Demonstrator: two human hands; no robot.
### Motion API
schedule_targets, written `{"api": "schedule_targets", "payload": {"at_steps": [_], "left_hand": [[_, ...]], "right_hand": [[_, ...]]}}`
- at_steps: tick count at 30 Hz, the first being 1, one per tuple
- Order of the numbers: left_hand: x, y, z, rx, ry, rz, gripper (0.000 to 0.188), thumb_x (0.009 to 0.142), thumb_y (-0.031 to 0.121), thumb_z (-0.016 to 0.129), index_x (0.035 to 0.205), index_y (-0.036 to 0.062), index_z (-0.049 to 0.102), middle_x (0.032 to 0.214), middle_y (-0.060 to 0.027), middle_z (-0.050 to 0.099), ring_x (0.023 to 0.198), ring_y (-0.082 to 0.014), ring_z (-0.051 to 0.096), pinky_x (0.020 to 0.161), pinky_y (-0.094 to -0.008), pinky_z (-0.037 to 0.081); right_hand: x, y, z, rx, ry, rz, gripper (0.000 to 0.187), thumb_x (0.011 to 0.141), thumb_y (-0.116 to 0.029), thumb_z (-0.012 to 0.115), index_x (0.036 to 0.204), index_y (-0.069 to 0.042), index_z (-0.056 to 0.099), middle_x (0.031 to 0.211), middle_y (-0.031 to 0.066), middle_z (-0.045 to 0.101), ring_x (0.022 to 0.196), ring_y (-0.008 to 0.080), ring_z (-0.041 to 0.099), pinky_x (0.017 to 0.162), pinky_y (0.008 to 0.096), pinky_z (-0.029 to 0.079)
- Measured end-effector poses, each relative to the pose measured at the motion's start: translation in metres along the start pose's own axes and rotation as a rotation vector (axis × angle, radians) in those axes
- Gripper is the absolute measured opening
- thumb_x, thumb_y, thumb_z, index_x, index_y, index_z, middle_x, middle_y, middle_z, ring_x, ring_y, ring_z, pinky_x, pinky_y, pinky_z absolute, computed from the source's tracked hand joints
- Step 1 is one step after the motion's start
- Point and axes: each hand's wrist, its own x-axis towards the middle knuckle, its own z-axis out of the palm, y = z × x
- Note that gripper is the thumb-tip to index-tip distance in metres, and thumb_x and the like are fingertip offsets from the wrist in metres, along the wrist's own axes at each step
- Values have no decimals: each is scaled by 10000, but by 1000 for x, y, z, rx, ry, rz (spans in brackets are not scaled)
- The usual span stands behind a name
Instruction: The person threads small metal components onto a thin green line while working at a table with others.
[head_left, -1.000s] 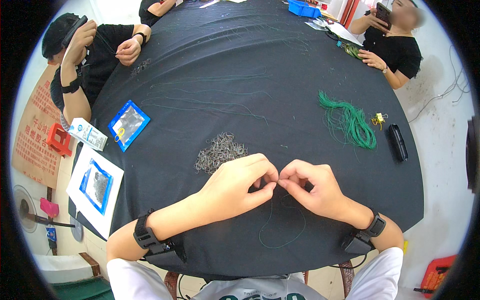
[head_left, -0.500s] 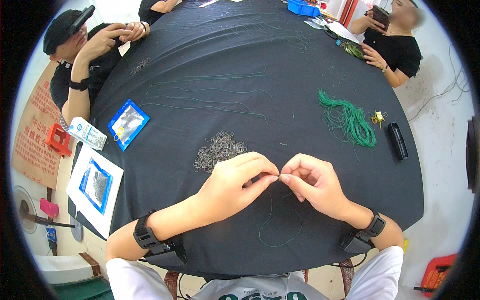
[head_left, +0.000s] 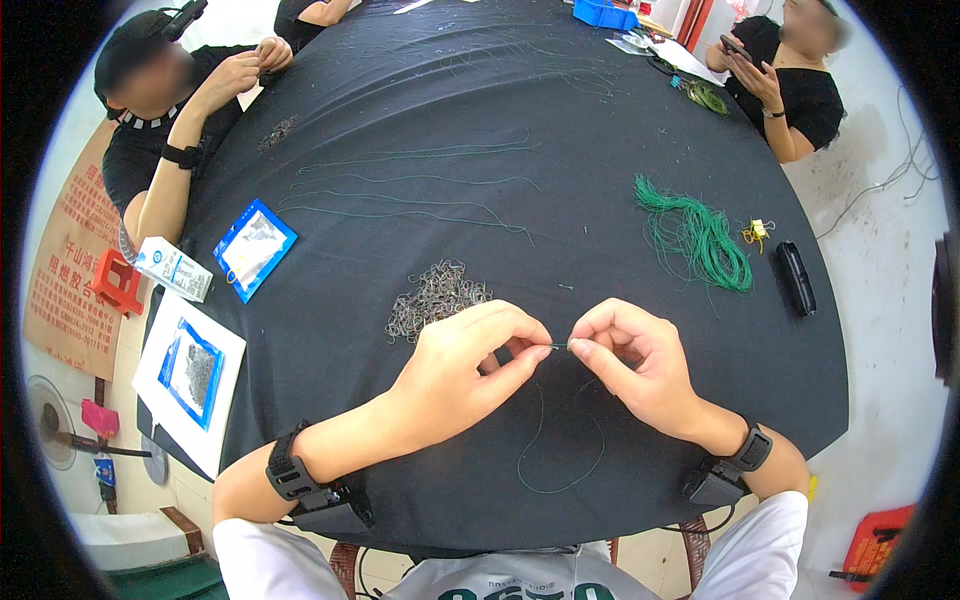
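A thin green line (head_left: 559, 347) runs across the short gap between my two hands. My left hand (head_left: 468, 352) pinches it between thumb and forefinger; whether a hook is hidden in that pinch I cannot tell. The thumb and forefinger of my right hand (head_left: 640, 368) are closed on the line's other side. Below, the slack drops in a wide loop over the black cloth. Just beyond my left hand lies a heap of small metal fish hooks (head_left: 432, 298). Several cut green lines (head_left: 420, 178) are laid out farther up the table.
At right are a bundle of green line (head_left: 700, 240), a yellow binder clip (head_left: 758, 234) and a black case (head_left: 796, 279). At left lie blue-edged packets (head_left: 256, 248), a carton (head_left: 175, 267) and a white board (head_left: 222, 415). Other people sit around the black-covered table (head_left: 360, 500).
My hands have drawn slightly apart, so a short stretch of line now shows between the fingertips. The person at upper left has turned, and the one at upper right has lowered a phone.
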Motion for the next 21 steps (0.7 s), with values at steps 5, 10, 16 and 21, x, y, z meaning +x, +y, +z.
{"api": "schedule_targets", "payload": {"at_steps": [5,10,16,21], "left_hand": [[0,0,0,19,9,20,132,788,-7,668,917,18,652,879,-73,647,748,-124,635,536,-216,504],[1,0,0,42,14,50,117,785,-13,662,898,15,651,865,-74,643,732,-128,631,536,-219,507],[0,1,1,52,23,90,99,793,-2,650,885,25,625,845,-61,610,703,-136,624,513,-243,481],[0,0,3,89,25,158,123,776,-15,655,887,15,612,842,-83,604,689,-195,621,551,-282,491]], "right_hand": [[0,6,1,-46,-24,-18,47,874,-68,618,878,-29,592,566,-53,488,522,-4,402,463,199,310],[1,8,2,-55,-33,-22,50,870,-72,623,874,-30,596,554,-47,476,513,1,406,455,202,314],[1,3,2,9,-74,53,57,881,-81,616,894,-26,609,592,-60,485,542,-9,405,470,192,311],[2,-1,0,179,-143,174,81,896,-93,604,924,-21,629,657,-92,491,593,-23,406,506,171,304]]}}
